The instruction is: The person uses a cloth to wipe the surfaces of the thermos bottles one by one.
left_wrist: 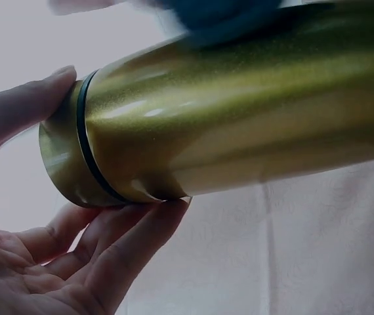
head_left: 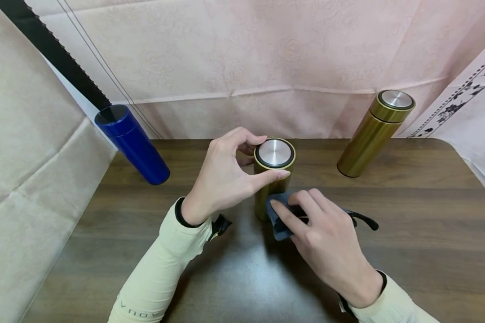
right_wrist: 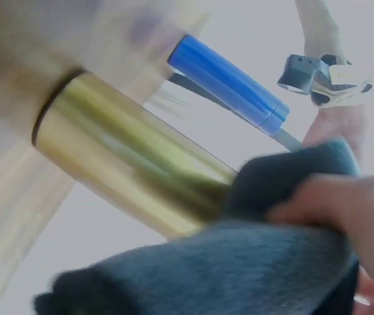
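A gold vacuum flask (head_left: 260, 204) with a silver-topped lid (head_left: 274, 152) stands upright on the table. My left hand (head_left: 230, 177) grips it around the lid, thumb in front and fingers behind. In the left wrist view, the fingertips reach past the dark seam below the lid. My right hand (head_left: 323, 233) holds a folded blue-grey cloth (head_left: 278, 228) against the flask's lower right side. The right wrist view has the cloth (right_wrist: 233, 269) bunched under the fingers and overlapping the flask (right_wrist: 128, 157). A slim black curved piece (head_left: 365, 220) sticks out beyond the right hand.
To the left at the back stands a blue flask (head_left: 139, 152). Another gold flask (head_left: 372, 139) with a silver top stands back right. Pink-white patterned fabric (head_left: 242, 58) hangs along the wood-grain table's (head_left: 117, 251) rear edge, and pale fabric (head_left: 28, 157) borders its left side.
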`<state>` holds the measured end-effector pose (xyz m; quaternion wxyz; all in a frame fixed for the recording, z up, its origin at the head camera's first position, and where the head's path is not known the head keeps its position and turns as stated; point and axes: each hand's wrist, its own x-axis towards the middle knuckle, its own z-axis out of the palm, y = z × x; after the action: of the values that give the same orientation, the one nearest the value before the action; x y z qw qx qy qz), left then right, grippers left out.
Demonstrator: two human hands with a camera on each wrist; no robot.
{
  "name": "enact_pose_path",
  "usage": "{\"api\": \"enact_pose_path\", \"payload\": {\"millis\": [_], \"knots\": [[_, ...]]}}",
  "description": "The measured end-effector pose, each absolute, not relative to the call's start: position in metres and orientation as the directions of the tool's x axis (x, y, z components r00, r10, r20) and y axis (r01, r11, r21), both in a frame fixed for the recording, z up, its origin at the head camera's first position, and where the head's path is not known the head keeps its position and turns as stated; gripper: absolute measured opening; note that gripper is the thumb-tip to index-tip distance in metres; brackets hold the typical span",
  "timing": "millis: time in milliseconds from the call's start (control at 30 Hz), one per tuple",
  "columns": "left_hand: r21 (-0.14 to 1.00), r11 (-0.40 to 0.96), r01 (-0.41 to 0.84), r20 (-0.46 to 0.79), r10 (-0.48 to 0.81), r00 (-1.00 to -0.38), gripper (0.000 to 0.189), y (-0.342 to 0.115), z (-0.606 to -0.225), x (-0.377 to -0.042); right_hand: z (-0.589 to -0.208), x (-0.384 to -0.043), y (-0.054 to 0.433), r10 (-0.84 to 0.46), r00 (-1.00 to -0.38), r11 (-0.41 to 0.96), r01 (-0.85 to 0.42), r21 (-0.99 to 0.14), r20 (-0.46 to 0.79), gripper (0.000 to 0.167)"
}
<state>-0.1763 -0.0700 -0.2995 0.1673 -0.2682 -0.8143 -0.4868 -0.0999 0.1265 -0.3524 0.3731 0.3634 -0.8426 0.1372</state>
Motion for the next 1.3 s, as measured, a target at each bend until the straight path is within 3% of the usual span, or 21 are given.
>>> {"api": "enact_pose_path", "payload": {"millis": [133,233,300,433,633,867,967,1300], "knots": [[0.697,0.382,0.607,0.544,0.269,-0.795,0.047,-0.069,-0.301,-0.176,-0.348,-0.101,0.119,-0.400,-0.270,0.684,-0.724,0.089,0.876,0.033],[0.687,0.391,0.613,0.552,0.268,-0.789,0.047,-0.069,-0.301,-0.176,-0.348,-0.103,0.111,-0.354,-0.170,0.699,-0.701,0.140,0.920,0.029],[0.679,0.400,0.615,0.556,0.267,-0.787,0.048,-0.069,-0.301,-0.175,-0.350,-0.104,0.106,-0.357,-0.146,0.707,-0.688,0.165,0.923,0.027],[0.682,0.402,0.611,0.552,0.266,-0.790,0.047,-0.068,-0.299,-0.175,-0.354,-0.104,0.100,-0.424,-0.163,0.706,-0.675,0.213,0.891,0.027],[0.686,0.401,0.608,0.547,0.267,-0.793,0.046,-0.069,-0.298,-0.175,-0.362,-0.103,0.090,-0.544,-0.276,0.728,-0.625,0.282,0.793,0.027],[0.671,0.420,0.612,0.549,0.273,-0.790,0.045,-0.069,-0.299,-0.175,-0.384,-0.095,0.081,-0.615,-0.507,0.752,-0.607,0.256,0.604,0.036],[0.671,0.424,0.609,0.544,0.277,-0.792,0.045,-0.069,-0.298,-0.175,-0.394,-0.094,0.078,-0.599,-0.578,0.776,-0.589,0.225,0.554,0.038],[0.664,0.430,0.612,0.552,0.270,-0.789,0.046,-0.068,-0.300,-0.176,-0.410,-0.093,0.070,-0.541,-0.708,0.834,-0.522,0.180,0.454,0.022]]}}
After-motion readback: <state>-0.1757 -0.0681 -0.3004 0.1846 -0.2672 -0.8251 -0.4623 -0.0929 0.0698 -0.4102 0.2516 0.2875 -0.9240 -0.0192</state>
